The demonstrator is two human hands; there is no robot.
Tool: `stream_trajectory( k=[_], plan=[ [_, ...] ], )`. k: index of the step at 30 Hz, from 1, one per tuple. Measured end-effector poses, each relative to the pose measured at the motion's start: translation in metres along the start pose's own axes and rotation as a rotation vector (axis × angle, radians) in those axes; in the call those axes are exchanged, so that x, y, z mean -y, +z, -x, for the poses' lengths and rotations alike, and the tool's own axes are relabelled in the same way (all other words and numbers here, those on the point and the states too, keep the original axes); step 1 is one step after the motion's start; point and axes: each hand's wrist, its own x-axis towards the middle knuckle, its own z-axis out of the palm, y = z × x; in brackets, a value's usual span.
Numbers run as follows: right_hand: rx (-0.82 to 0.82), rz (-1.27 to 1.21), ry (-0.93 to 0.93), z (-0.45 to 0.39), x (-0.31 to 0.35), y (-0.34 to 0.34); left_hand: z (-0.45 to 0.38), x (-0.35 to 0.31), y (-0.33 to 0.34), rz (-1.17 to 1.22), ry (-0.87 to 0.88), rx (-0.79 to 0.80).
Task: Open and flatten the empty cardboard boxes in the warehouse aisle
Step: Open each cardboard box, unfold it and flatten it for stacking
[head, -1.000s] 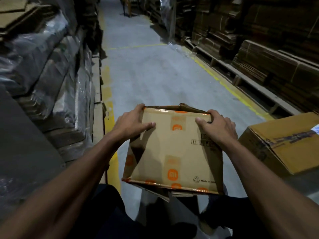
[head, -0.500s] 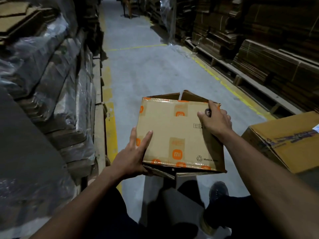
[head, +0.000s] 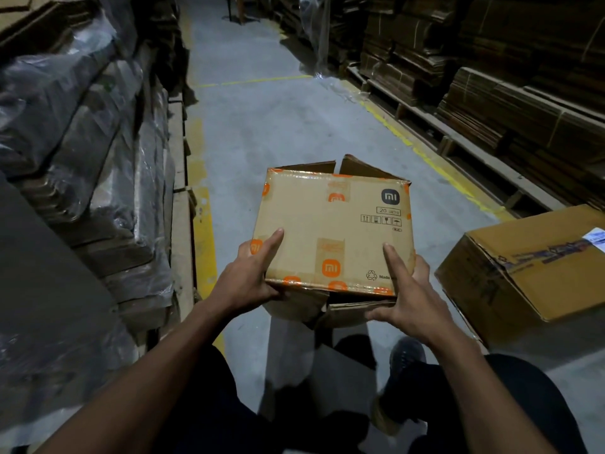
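Head cam: small cardboard box (head: 330, 231) w/ orange tape held up btwn both hands, above the knees. Left hand (head: 248, 280) grips its near-left corner, thumb flat on top face. Right hand (head: 406, 296) clamps near-right corner, thumb on top, fingers round the side. Far flaps and bottom flaps hang loose. Bigger box (head: 530, 267) on floor just right of right hand. Wrapped cardboard stacks (head: 82, 142) left of left hand.

Dim aisle, floor (head: 278, 132) lit brightest mid-frame, dark shadows at lower edge, glare on plastic wrap (head: 49, 93) at left, wide-angle bending at edges, left side blurred.
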Motion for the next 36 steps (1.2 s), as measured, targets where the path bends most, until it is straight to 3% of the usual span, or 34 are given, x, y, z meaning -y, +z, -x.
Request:
stream_trajectory(
  k=[5, 17, 24, 29, 33, 36],
  plan=[
    [-0.195, -0.134, -0.053, -0.005, 0.007, 0.007, 0.0, 0.002, -0.003, 0.024, -0.003, -0.069],
    [-0.201, -0.323, -0.104, -0.007, 0.046, -0.078, 0.006, -0.027, -0.094, 0.273, -0.003, -0.187],
    [-0.117, -0.361, -0.063, -0.039, 0.037, -0.058, -0.015, -0.015, -0.073, 0.295, -0.088, -0.167],
    [-0.259, -0.54, -0.009, -0.061, 0.039, -0.029, -0.036, -0.005, -0.047, 0.38, -0.16, -0.295],
    [-0.384, -0.864, 0.065, -0.062, 0.043, 0.005, -0.039, -0.002, -0.015, 0.681, -0.256, -0.378],
    [-0.384, -0.961, 0.16, -0.06, 0.029, 0.04, -0.037, 0.004, 0.022, 0.871, -0.365, -0.418]
  ],
)
